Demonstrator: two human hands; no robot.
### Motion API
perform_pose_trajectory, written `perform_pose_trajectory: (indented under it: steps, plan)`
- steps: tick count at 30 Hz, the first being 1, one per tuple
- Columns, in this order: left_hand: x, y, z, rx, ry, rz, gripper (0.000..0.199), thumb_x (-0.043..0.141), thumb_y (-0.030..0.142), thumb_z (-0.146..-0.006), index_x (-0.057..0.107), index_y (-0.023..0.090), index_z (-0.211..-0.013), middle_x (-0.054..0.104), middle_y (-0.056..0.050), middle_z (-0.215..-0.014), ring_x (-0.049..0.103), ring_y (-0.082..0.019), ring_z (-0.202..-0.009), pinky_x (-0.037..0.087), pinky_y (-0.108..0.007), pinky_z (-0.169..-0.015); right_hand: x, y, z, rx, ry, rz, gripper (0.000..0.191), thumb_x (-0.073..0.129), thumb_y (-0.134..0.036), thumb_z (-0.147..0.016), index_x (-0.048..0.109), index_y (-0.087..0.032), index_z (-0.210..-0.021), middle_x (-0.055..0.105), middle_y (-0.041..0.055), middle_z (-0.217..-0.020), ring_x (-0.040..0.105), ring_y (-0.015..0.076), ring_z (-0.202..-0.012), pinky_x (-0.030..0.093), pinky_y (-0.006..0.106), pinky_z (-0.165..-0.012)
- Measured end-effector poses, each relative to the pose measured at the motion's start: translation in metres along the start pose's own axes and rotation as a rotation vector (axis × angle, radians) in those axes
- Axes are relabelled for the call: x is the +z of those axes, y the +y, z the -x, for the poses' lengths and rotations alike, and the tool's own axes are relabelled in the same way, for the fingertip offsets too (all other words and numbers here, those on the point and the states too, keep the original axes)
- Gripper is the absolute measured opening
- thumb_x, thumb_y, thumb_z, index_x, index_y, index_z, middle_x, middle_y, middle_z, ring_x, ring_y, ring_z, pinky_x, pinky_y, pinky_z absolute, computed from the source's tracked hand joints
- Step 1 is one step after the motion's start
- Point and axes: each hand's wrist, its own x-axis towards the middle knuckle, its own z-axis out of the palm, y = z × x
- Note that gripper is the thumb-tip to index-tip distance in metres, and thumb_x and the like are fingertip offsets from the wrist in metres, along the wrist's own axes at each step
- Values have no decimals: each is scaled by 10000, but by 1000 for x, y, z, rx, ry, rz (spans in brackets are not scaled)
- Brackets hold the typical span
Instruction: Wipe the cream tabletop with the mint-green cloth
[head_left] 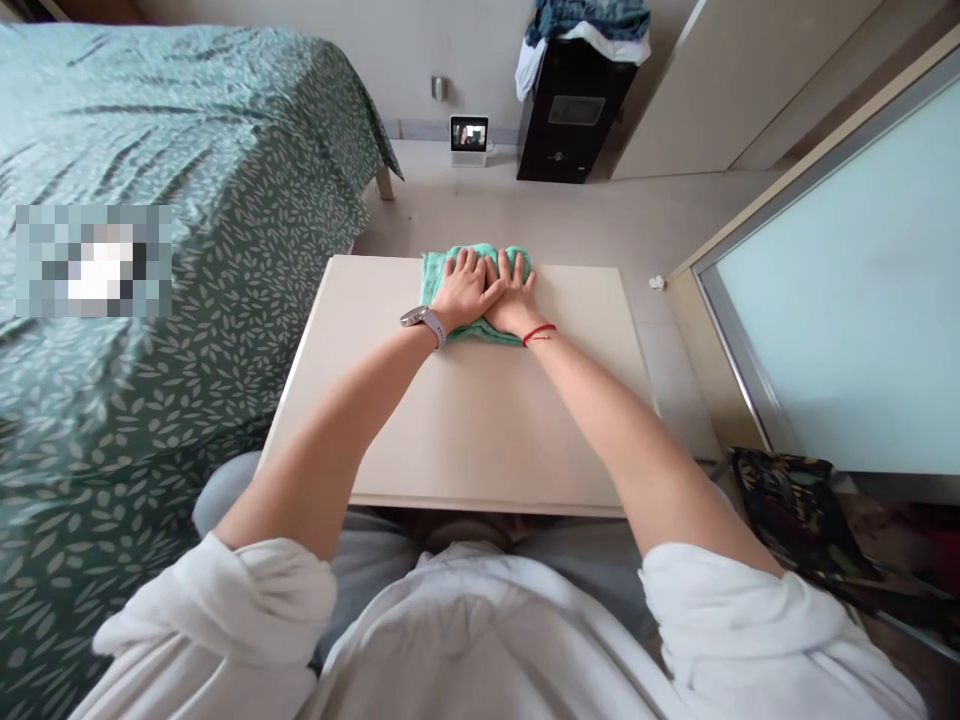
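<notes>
Left hand (463, 290) and right hand (513, 300) flat on a green cloth (433, 276), pale table (480, 430) beneath, leaf-patterned bedspread (255, 200) to the left, black cabinet (568, 138) beyond

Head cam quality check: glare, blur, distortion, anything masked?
Head view, throughout: wide-angle stretch at edges, sleeves looming large; soft sheen on the tabletop, no harsh glare; left hand, right hand and green cloth fairly sharp; pixelated block over part of the bed; lower right dark, detail lost.

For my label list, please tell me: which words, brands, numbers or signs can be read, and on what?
None can be read.
Black cabinet: pale mark on its front, too small to read.
Small screen: any text too small.
Watch: dial too small to read.
</notes>
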Motion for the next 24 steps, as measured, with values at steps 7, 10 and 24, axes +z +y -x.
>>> perform_pose_trajectory:
  steps: [7, 10, 24]
  plan:
    - [3, -6, -15, -4, 25, 36, 820, 261, 471, -1168, 418, -49, -1783, 323, -291, -1886, 261, -391, -1800, 164, -580, -1465, -1, 7, -17, 1, -16, -4, 760, 315, -307, -1167, 230, -146, -1905, 163, 216, -1983, 160, 488, -1817, 203, 810, -1388]
    - [5, -2, -4, -24, 14, 40, 826, 285, 487, -1178, 376, -37, -1809, 290, -280, -1903, 213, -381, -1815, 134, -570, -1474, 0, 3, -6, 8, -22, 42, 774, 307, -318, -1171, 186, -115, -1908, 132, 220, -1988, 135, 490, -1821, 207, 797, -1396]
    - [29, 34, 204, 65, -61, 45, 992, 448, 638, -1137, 348, -99, -1793, 187, -343, -1886, 127, -491, -1806, 151, -716, -1451, 28, -60, 208, -83, 57, 35, 770, 470, -333, -1128, 377, -124, -1863, 272, 249, -1936, 232, 520, -1800, 289, 812, -1374]
